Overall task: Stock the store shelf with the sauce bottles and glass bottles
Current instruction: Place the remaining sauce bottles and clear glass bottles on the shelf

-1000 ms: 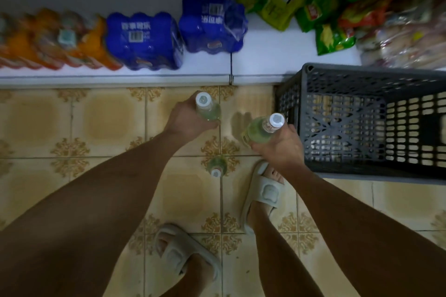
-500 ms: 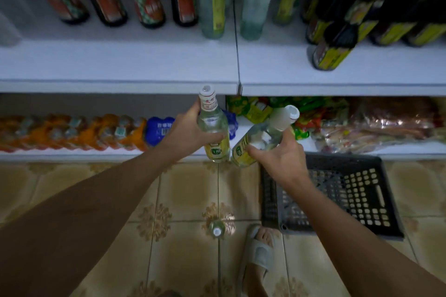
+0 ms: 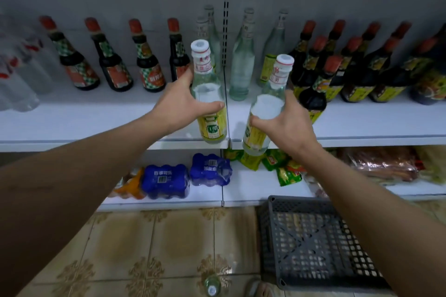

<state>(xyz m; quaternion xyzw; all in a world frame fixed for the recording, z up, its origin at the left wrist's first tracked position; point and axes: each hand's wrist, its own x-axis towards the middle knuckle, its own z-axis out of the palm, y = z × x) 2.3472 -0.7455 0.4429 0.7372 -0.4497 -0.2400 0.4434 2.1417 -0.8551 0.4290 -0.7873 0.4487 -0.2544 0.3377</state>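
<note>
My left hand (image 3: 179, 103) grips a clear glass bottle (image 3: 210, 113) with a white cap and yellow label, upright at the front edge of the white shelf (image 3: 96, 125). My right hand (image 3: 287, 125) grips a second, matching glass bottle (image 3: 263, 113), tilted slightly and held just in front of the shelf edge. Behind them several clear glass bottles (image 3: 242, 65) stand at the shelf's middle. Dark sauce bottles with red caps (image 3: 111, 60) line the left, and more dark sauce bottles (image 3: 362, 67) crowd the right. One more glass bottle (image 3: 212, 286) stands on the floor below.
A dark grey plastic crate (image 3: 313, 243) sits on the tiled floor at lower right. The lower shelf holds blue drink packs (image 3: 166, 181), orange drink packs (image 3: 130, 185) and green snack bags (image 3: 284, 169). Clear plastic bottles (image 3: 17, 79) stand at far left.
Both hands have risen with their bottles from floor level to the upper shelf. The left bottle now stands at the shelf's front edge; the view has tilted up.
</note>
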